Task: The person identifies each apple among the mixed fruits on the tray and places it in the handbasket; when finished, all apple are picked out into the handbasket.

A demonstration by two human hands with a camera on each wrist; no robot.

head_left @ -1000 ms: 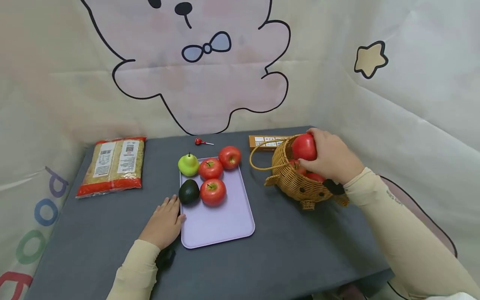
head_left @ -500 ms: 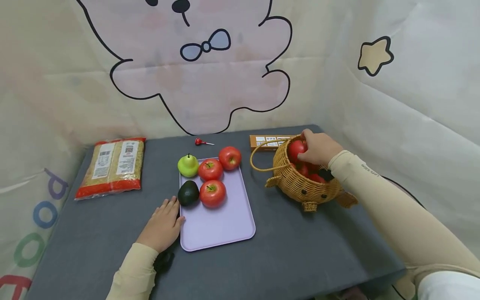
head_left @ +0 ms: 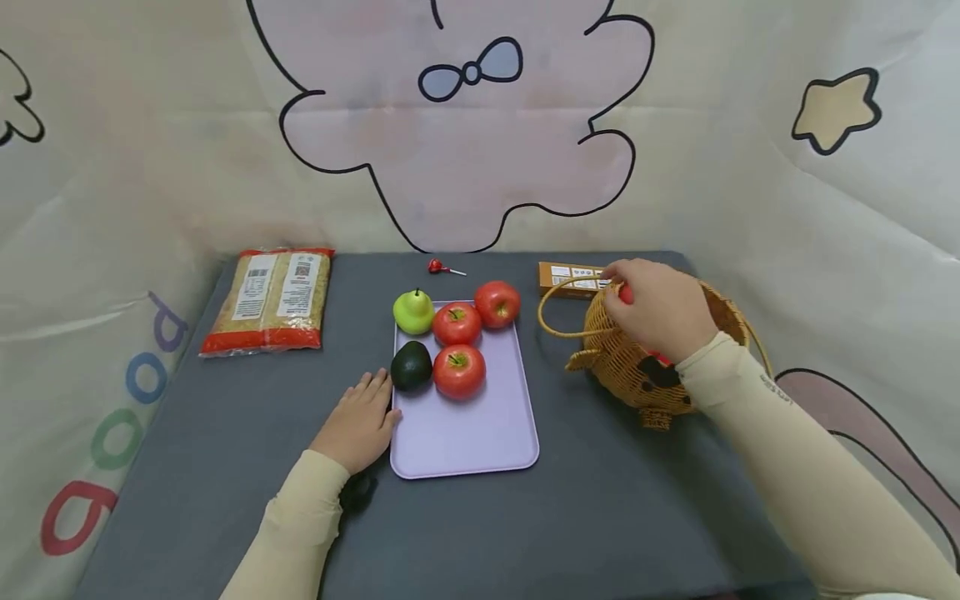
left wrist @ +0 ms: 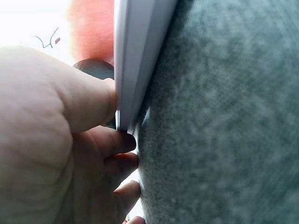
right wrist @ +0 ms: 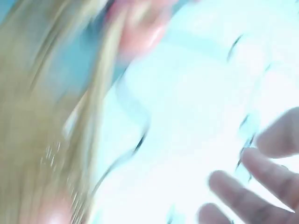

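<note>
My left hand (head_left: 356, 425) lies at the left edge of a lilac tray (head_left: 465, 442), fingers extended. In the left wrist view its thumb (left wrist: 93, 100) touches the tray rim. On the tray lie an avocado (head_left: 411, 367), two red apples (head_left: 460, 372), a green pear (head_left: 413, 312) and another apple (head_left: 497, 303) at the far corner. Over the mouth of a wicker basket (head_left: 618, 362) with an animal face is my right hand (head_left: 660, 304). Its spread fingers (right wrist: 238, 193) hold nothing in the right wrist view. Red fruit shows inside the basket, mostly hidden by the hand.
A bag of grain (head_left: 273, 300) lies at the back left. Behind the tray is a red lollipop (head_left: 435, 266). A brown box (head_left: 558, 275) sits behind the basket, whose handle (head_left: 555, 325) loops out leftward. Printed cloth walls enclose the grey table.
My right hand lowered a red apple into the basket and let it go. The head view has shifted, moving everything rightward. My left hand stays at the tray edge.
</note>
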